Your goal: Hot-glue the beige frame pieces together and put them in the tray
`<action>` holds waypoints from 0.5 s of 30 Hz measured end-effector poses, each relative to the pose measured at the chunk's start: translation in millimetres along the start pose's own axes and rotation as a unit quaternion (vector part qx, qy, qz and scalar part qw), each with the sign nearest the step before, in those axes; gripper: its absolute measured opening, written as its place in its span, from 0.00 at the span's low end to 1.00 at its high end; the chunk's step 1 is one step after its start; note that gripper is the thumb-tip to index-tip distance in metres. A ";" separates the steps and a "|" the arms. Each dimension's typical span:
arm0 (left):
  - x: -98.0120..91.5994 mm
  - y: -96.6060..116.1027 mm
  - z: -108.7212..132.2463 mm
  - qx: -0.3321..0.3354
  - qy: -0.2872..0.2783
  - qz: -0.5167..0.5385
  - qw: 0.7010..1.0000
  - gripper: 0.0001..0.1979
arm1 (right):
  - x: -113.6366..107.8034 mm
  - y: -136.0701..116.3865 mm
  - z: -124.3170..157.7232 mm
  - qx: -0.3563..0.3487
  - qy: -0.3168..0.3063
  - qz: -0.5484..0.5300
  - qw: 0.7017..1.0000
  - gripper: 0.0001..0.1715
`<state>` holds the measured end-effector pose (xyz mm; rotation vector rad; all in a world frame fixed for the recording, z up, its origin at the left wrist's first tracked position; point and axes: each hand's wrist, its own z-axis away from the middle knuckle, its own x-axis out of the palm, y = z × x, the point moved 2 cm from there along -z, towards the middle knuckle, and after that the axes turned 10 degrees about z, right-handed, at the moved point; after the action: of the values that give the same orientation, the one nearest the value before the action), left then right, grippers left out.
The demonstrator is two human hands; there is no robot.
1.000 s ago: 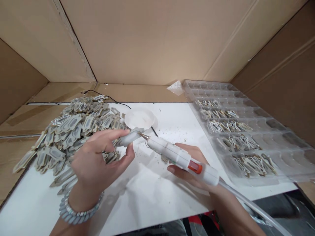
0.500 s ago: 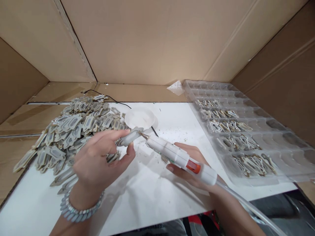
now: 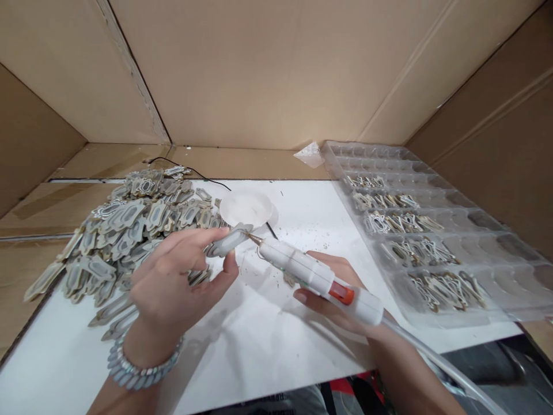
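Observation:
My left hand pinches a small flat grey piece between thumb and fingers, lifted above the white board. My right hand grips a white pen-shaped tool with an orange button and a clear tube running off its back end. The tool's thin metal tip touches the right end of the grey piece. A bracelet circles my left wrist.
A big heap of similar flat pieces covers the board's left side. A shallow white dish sits behind the hands. A clear compartment tray with several pieces stands on the right. Cardboard walls enclose the bench.
Almost nothing differs: both hands and the tool tip stay at the grey piece, with only a slight shift of the tool.

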<state>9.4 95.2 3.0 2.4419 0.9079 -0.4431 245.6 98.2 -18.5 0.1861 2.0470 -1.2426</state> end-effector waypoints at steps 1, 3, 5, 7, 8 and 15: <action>0.1 -0.3 -0.2 0.001 0.003 0.004 1.000 0.21 | -0.1 0.0 -0.1 0.000 0.002 0.001 1.000 0.19; 0.7 -1.0 -0.2 0.005 0.008 0.008 1.000 0.21 | -0.1 -0.4 -0.3 -0.004 0.006 0.001 1.000 0.19; 1.5 -1.5 0.4 -0.002 0.011 0.013 1.000 0.21 | 0.1 -0.5 0.0 -0.003 0.003 -0.001 1.000 0.18; 2.3 -1.6 1.4 -0.016 0.011 0.019 1.000 0.20 | 0.1 -0.1 0.4 0.012 -0.002 -0.003 1.000 0.18; 2.6 -1.4 1.8 -0.025 0.008 0.019 0.999 0.20 | 0.1 0.2 0.6 0.023 -0.006 -0.005 1.000 0.17; 1.5 1.2 1.8 -0.030 0.005 0.016 0.999 0.21 | -0.3 -1.5 0.9 0.051 -0.024 -0.011 0.998 0.17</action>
<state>11.0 94.2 1.2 2.4020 0.8729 -0.3882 245.5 96.8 -17.4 0.1792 1.9516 -1.3530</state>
